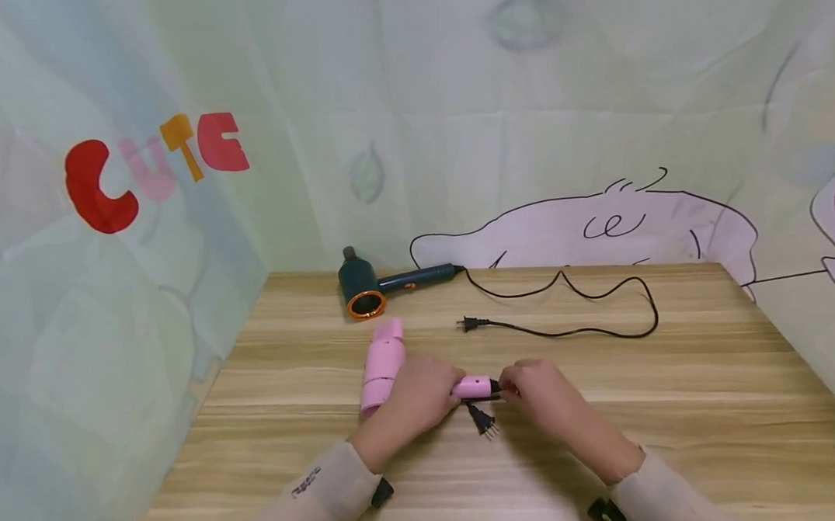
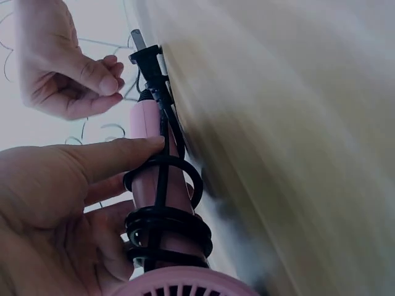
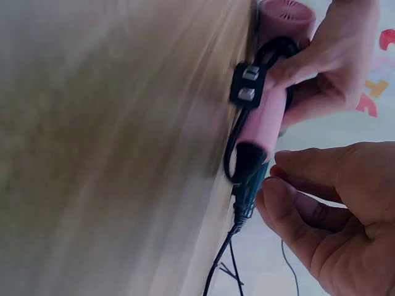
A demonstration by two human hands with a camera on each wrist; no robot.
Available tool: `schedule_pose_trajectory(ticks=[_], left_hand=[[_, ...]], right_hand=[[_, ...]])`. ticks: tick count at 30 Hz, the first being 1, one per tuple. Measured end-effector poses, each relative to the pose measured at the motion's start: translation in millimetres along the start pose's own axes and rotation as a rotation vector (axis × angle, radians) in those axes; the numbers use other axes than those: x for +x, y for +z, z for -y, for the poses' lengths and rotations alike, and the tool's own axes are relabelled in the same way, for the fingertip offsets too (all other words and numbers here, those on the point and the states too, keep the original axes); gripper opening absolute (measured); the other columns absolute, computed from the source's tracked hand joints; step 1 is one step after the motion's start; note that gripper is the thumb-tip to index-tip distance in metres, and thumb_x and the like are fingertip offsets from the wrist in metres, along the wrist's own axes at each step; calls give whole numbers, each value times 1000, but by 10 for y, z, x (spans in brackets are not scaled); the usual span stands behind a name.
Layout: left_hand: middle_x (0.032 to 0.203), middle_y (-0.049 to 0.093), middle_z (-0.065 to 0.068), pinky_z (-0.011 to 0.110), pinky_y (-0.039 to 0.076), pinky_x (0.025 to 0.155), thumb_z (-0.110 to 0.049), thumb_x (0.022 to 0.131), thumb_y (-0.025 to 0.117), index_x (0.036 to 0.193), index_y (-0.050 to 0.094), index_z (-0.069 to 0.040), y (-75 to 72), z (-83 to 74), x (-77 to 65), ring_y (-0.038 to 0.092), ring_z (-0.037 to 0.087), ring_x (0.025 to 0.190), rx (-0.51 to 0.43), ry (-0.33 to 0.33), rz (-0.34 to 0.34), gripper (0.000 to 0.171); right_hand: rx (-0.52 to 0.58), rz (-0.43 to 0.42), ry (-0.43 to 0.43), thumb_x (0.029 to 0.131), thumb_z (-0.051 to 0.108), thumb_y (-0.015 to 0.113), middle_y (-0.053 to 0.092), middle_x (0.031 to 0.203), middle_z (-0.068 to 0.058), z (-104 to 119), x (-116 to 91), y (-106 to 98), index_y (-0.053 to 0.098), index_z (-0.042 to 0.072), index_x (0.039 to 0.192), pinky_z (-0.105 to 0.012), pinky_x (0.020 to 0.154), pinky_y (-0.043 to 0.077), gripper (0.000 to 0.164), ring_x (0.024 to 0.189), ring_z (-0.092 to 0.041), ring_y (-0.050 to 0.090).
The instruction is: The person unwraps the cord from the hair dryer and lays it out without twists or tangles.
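Note:
A pink hair dryer (image 1: 383, 360) lies on the wooden table, its handle (image 2: 148, 123) pointing right. My left hand (image 1: 422, 389) grips that handle, thumb along it. In the left wrist view, black cord (image 2: 170, 222) is wound in several loops around the handle. The two-pronged plug (image 1: 482, 421) sits beside the handle's end, its prongs free. My right hand (image 1: 534, 386) is close to the handle's tip, fingers loosely bent. In the right wrist view nothing shows between its thumb (image 3: 302, 163) and fingers.
Farther back on the table (image 1: 301, 364) lies a dark green hair dryer (image 1: 358, 277) with an orange ring. Its black cord (image 1: 575, 333) loops out to the right and returns to a plug (image 1: 471, 323). Printed cloth walls (image 1: 325, 132) stand behind and at both sides.

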State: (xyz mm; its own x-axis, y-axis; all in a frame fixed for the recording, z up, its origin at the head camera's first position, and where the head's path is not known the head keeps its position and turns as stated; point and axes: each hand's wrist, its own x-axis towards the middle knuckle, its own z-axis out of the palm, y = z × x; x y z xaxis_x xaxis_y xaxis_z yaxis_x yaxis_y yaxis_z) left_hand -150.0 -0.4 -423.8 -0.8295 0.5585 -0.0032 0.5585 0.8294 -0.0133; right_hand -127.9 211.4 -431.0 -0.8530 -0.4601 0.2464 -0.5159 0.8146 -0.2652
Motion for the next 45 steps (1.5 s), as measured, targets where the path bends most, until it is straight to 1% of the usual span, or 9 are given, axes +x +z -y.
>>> schedule_pose_trajectory(ticks=[5, 10, 17, 24, 28, 30, 33, 39, 45], left_hand=[[74, 66, -4, 35, 47, 57, -35, 89, 77, 88, 71, -23, 2, -204, 40, 58, 17, 65, -9, 30, 2, 14], [82, 71, -3, 35, 51, 61, -36, 89, 77, 97, 75, -22, 14, -333, 77, 64, 18, 73, -22, 13, 4, 16], [83, 71, -2, 35, 52, 66, -36, 88, 78, 96, 77, -21, -7, -325, 96, 64, 17, 75, -59, -23, -4, 17], [73, 64, -4, 32, 48, 63, -29, 90, 77, 83, 72, -17, -80, -261, 62, 58, 15, 68, -201, -33, -12, 15], [99, 75, -1, 35, 56, 77, -27, 92, 75, 108, 78, -15, -185, -197, 7, 69, 17, 91, -267, -97, -44, 20], [114, 74, 1, 38, 55, 89, -28, 93, 73, 119, 76, -16, -239, -140, -16, 68, 21, 106, -274, -141, -84, 29], [120, 71, 5, 42, 50, 97, -31, 94, 71, 122, 74, -16, -286, -34, -44, 63, 27, 112, -258, -211, -132, 32], [132, 57, 16, 50, 52, 89, -41, 93, 70, 138, 63, -18, -276, 170, -51, 51, 36, 116, -221, -383, -147, 51], [130, 53, 23, 53, 53, 82, -47, 93, 68, 148, 50, -13, -198, 292, -47, 53, 40, 109, -250, -458, -86, 67]], right_hand=[[-1, -2, 0, 82, 8, 82, 66, 74, 4, 51, -133, -81, 73, 11, 80, -26, 62, 52, 9, 67, -11, 61], [26, 18, 46, 83, 10, 82, 66, 75, 5, 88, -230, -144, 74, 11, 81, -26, 62, 51, 8, 66, -9, 60], [87, 30, 163, 82, 13, 83, 61, 73, 8, 145, -216, -132, 72, 12, 80, -26, 62, 48, 11, 66, -7, 54], [98, 35, 228, 81, 13, 84, 57, 70, 8, 222, -203, -78, 70, 12, 76, -27, 61, 47, 15, 65, -7, 51], [74, 29, 236, 80, 14, 85, 59, 71, 6, 255, -209, -49, 71, 11, 77, -30, 63, 50, 15, 66, -8, 54], [66, 28, 244, 80, 15, 85, 60, 71, 5, 265, -212, -40, 72, 11, 78, -31, 65, 51, 14, 67, -9, 55], [74, 37, 275, 81, 16, 85, 60, 72, 4, 287, -225, -29, 72, 10, 79, -33, 66, 52, 14, 67, -10, 55], [97, 53, 319, 83, 14, 82, 60, 73, 1, 346, -234, 0, 72, 9, 80, -31, 63, 49, 12, 66, -11, 52], [78, 73, 322, 80, 16, 85, 59, 70, 1, 392, -227, 105, 69, 10, 74, -31, 59, 47, 18, 63, -11, 50]])
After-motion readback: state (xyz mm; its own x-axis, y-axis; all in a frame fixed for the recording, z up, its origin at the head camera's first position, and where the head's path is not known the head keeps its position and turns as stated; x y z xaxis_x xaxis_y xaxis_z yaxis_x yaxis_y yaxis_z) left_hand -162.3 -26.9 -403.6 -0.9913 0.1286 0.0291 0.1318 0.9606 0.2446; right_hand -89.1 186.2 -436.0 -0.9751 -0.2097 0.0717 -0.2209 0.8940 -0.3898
